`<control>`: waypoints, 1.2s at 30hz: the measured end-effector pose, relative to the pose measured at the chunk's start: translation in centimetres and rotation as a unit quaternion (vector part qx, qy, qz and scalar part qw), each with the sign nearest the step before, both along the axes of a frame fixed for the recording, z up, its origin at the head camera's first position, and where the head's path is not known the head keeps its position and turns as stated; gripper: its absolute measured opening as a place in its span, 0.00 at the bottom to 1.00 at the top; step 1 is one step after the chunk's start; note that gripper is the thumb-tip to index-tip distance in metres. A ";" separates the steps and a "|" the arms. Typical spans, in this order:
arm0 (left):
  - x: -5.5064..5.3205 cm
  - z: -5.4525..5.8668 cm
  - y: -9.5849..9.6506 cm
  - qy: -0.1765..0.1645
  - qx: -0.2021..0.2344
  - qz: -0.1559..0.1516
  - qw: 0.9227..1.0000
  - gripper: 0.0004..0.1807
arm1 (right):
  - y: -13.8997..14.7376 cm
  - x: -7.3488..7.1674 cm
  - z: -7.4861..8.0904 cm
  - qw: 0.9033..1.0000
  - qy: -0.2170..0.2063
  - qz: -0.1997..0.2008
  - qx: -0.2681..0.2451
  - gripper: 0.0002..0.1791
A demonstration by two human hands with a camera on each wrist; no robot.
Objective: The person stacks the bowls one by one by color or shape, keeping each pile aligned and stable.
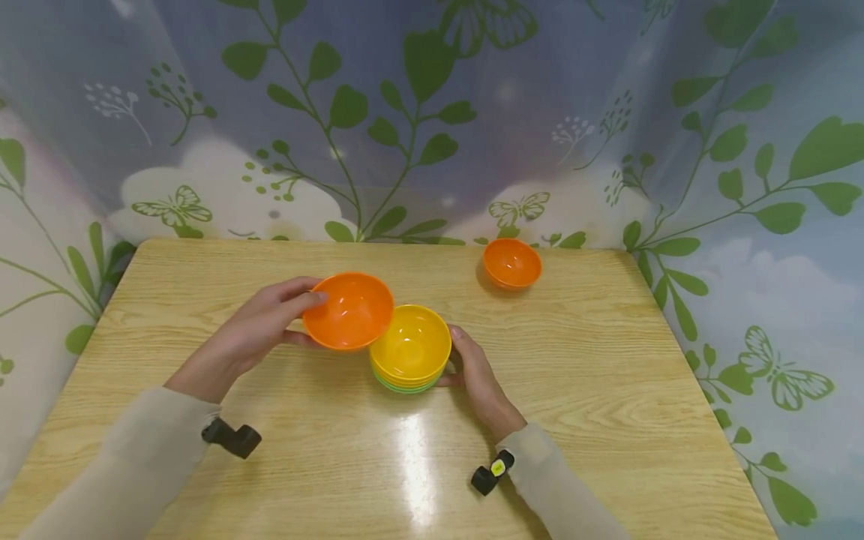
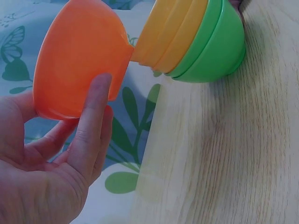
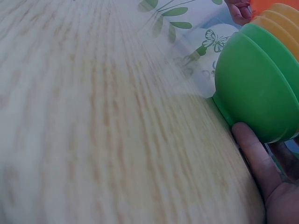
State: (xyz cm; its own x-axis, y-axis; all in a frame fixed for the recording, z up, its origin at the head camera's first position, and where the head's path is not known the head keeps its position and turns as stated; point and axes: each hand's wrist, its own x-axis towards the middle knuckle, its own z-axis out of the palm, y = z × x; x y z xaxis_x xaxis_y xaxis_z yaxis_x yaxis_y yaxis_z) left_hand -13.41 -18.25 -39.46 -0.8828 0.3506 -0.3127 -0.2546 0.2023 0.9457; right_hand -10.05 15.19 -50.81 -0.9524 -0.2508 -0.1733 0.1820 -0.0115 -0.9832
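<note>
My left hand [image 1: 259,322] holds an orange bowl [image 1: 351,311] by its left side, thumb over the rim and fingers beneath. That bowl is raised, and its right edge overlaps the rim of a bowl stack in the head view. The stack has yellow bowls [image 1: 412,341] on top and green bowls [image 3: 257,84] below, nested upright on the table. Around the right side of the stack, my right hand [image 1: 481,379] spreads its thumb and fingers; in the right wrist view, fingertips [image 3: 243,130] touch low on the green bowl.
A second orange bowl [image 1: 512,264] stands upright near the table's back edge, right of the stack. The wooden table [image 1: 574,360] meets a curtain [image 1: 378,150] printed with leaves and butterflies at the back and sides.
</note>
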 end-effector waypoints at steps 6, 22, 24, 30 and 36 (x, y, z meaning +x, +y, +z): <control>0.0 0.1 0.5 -0.003 0.001 -0.001 1.000 0.31 | -0.1 0.0 0.0 1.000 0.001 -0.002 -0.002 0.37; -0.1 -0.2 2.7 -0.001 0.008 -0.013 1.000 0.28 | 0.1 0.1 -0.2 1.000 0.011 0.004 0.014 0.35; -0.1 -0.3 3.0 -0.001 0.009 -0.015 1.000 0.28 | 0.1 0.1 -0.2 1.000 0.012 0.007 0.018 0.35; -0.1 -0.3 3.5 0.002 0.007 -0.017 1.000 0.28 | 0.1 0.1 -0.1 1.000 0.010 0.005 0.027 0.33; -0.1 -0.3 4.0 0.007 0.007 -0.021 1.000 0.28 | 0.0 0.2 0.0 1.000 0.008 0.000 0.024 0.33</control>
